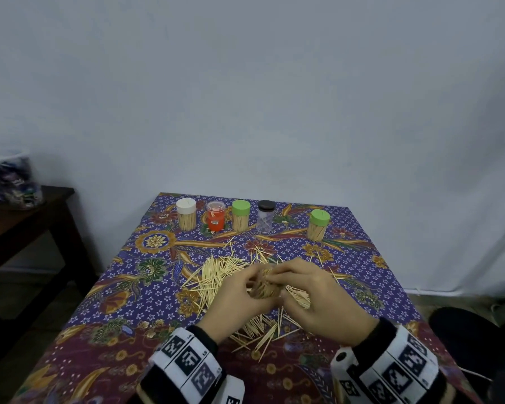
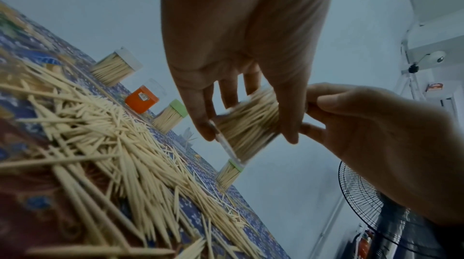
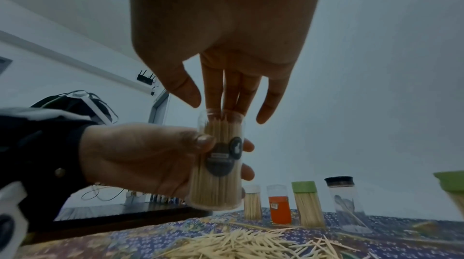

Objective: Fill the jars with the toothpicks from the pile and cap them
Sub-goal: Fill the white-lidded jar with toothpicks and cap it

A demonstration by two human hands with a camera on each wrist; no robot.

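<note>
My left hand (image 1: 233, 295) grips a clear jar (image 1: 264, 285) packed with toothpicks, holding it above the toothpick pile (image 1: 216, 275) on the patterned tablecloth (image 1: 134, 275). My right hand (image 1: 312, 287) is at the jar's open mouth. In the right wrist view the right hand (image 3: 226, 35) has straight fingers (image 3: 233, 92) pressing down on the toothpick tips in the jar (image 3: 218, 184), thumb held apart. The left hand (image 3: 140, 156) wraps the jar's side. The left wrist view shows the left hand (image 2: 238, 55) around the tilted jar (image 2: 248, 126). No cap is on this jar.
Along the table's back stand capped jars: white-capped (image 1: 186, 214), orange (image 1: 215, 218), green-capped (image 1: 240, 217), a black-capped one (image 1: 266, 217) nearly empty, and another green-capped (image 1: 318, 225). A dark side table (image 1: 27, 223) stands at the left, a fan (image 2: 376, 213) at the right.
</note>
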